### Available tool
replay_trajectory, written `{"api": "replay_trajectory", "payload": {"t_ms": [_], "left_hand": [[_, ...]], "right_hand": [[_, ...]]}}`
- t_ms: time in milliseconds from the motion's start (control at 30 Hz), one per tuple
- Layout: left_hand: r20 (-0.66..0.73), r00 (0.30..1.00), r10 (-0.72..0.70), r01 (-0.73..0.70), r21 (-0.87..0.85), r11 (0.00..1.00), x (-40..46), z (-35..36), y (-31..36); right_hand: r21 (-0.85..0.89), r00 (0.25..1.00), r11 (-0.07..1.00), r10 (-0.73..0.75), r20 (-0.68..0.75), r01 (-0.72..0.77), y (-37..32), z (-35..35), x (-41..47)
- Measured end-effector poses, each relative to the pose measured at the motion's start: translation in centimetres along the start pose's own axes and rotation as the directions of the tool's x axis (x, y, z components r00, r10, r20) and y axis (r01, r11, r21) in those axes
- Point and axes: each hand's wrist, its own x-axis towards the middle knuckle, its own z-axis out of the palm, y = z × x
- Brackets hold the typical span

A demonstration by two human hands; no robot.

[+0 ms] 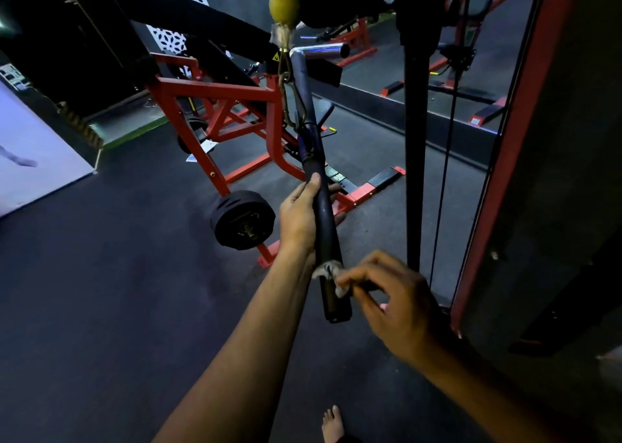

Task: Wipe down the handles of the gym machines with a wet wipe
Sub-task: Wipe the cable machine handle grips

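Note:
A long dark pull-down bar [321, 187] hangs from a cable by a brass carabiner [290, 102] below a yellow-green ball stopper [284, 3]. My left hand [303, 213] grips the bar's rubber handle around its middle. My right hand [390, 298] pinches a crumpled white wet wipe [331, 272] against the handle close to its near end. The bar's far end is a bent chrome tube [323, 51].
A red-framed machine [215, 96] with a black weight plate [242, 220] stands to the left. A black post [415, 139] and cable [444, 173] rise just right of the bar, beside a red frame [498, 180]. Dark rubber floor below; my bare foot [331, 424] shows at the bottom.

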Motion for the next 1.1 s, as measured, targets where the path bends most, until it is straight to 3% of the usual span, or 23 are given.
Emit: {"api": "replay_trajectory", "payload": {"t_ms": [167,467,600,733,833,933,1100], "left_hand": [[0.041,0.999,-0.029,0.03,-0.046,0.998,-0.3,0.3,0.0],[0.132,0.969,-0.209,0.236,-0.233,0.943,-1.1,0.3,0.5],[0.097,0.987,-0.129,0.147,-0.204,0.968,-1.5,0.0,0.3],[0.093,0.986,-0.139,0.156,-0.207,0.966,-1.3,-0.3,0.5],[0.085,0.982,-0.171,0.186,-0.212,0.959,-1.1,-0.3,0.5],[0.029,0.994,-0.102,0.105,-0.123,0.987,-0.7,-0.6,0.4],[0.081,0.994,-0.078,0.084,-0.073,0.994,-1.1,-0.6,0.2]], "right_hand": [[0.003,1.0,1.0,-0.026,0.014,0.026,-0.1,-0.5,-2.0],[-0.177,0.995,0.98,-0.094,-0.031,0.087,1.8,-0.1,7.7],[-0.162,0.997,0.986,-0.057,-0.049,0.049,2.3,0.3,10.4],[-0.146,1.0,0.989,-0.011,-0.023,0.008,2.2,0.4,9.9],[-0.098,0.998,0.995,-0.028,0.052,0.033,1.1,-0.1,8.0],[-0.063,0.991,0.997,-0.046,0.122,0.054,-0.1,-0.3,4.5],[-0.079,0.989,0.995,-0.053,0.14,0.064,-1.3,-0.8,0.0]]}}
